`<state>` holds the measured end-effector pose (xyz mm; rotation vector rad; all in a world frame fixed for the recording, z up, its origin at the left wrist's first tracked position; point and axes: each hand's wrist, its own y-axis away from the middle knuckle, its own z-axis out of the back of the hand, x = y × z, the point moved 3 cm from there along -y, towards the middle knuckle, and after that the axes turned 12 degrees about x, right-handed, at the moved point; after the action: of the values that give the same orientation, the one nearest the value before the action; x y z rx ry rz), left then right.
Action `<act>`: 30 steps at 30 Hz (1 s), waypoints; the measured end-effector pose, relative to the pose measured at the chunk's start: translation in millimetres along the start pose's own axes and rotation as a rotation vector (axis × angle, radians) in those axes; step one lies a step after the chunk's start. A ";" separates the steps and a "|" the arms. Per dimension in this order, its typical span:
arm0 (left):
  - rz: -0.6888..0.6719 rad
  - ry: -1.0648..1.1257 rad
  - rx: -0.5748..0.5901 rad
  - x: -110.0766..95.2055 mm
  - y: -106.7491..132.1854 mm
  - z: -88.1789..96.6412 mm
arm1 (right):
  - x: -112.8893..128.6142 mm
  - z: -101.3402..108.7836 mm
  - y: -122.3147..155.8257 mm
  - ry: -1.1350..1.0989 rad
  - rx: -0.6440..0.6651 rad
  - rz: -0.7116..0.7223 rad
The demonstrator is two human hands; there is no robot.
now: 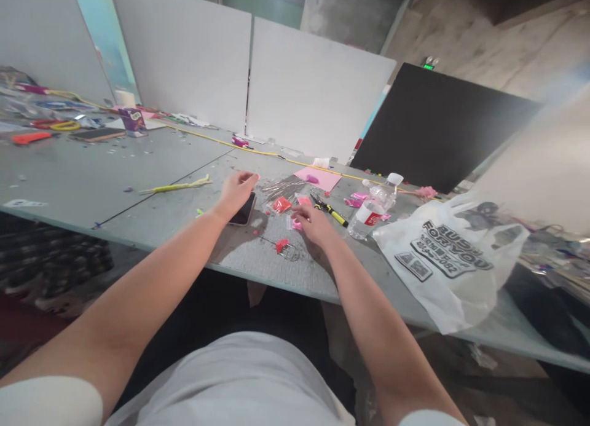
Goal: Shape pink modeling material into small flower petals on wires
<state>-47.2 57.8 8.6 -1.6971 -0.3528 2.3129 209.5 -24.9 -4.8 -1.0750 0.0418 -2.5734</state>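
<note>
My left hand (235, 191) rests over a dark phone (244, 211) lying flat on the grey table (138, 186), fingers curled over its far end. My right hand (313, 222) lies on the table just right of it, fingers pinched on a small pink packet (296, 224). Between the hands are a small bag of red beads (281, 204), another pink packet (304, 200) and a bundle of thin wires (281, 187). A red bead piece on wire (282, 246) lies near the table's front edge, below my right hand.
A yellow and black pen (332, 212), a plastic water bottle (374, 208) and a white printed plastic bag (454, 260) lie to the right. A pink paper sheet (322, 179) is behind. Yellow-green pipe cleaners (177, 185) lie left. White boards and a black panel (437, 128) stand behind.
</note>
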 end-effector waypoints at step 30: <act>-0.009 -0.214 0.077 -1.1 3.4 -6.1 | 0.5 0.3 -3.4 0.066 0.008 0.007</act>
<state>-41.3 54.6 6.7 -1.4133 -0.3067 2.4741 208.4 -21.9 -3.7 -0.9856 0.0511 -2.5999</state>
